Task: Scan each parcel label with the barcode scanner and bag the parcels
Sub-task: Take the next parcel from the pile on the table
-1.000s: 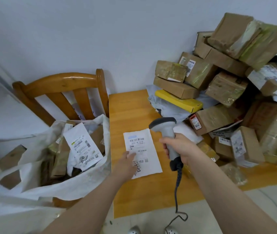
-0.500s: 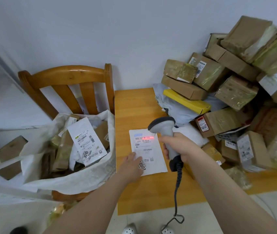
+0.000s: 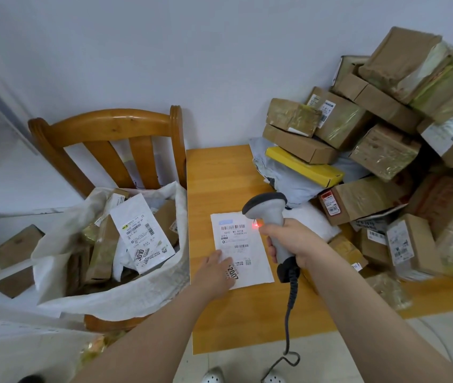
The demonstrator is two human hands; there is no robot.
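Your right hand (image 3: pixel 291 241) grasps the barcode scanner (image 3: pixel 268 214); your left hand (image 3: pixel 215 272), fingers flat, pins the white mailer (image 3: pixel 250 261) mid-worktop (image 3: pixel 219 172). Red spot (image 3: pixel 255 225) falls right of the top barcode (image 3: pixel 233 227): likely risk, no read unless you re-aim.

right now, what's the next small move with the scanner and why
Probably tip the scanner slightly left: its red light glows just past the right end of the top barcode, not across it. The left hand pins the white parcel flat, and the right hand grips the handle.
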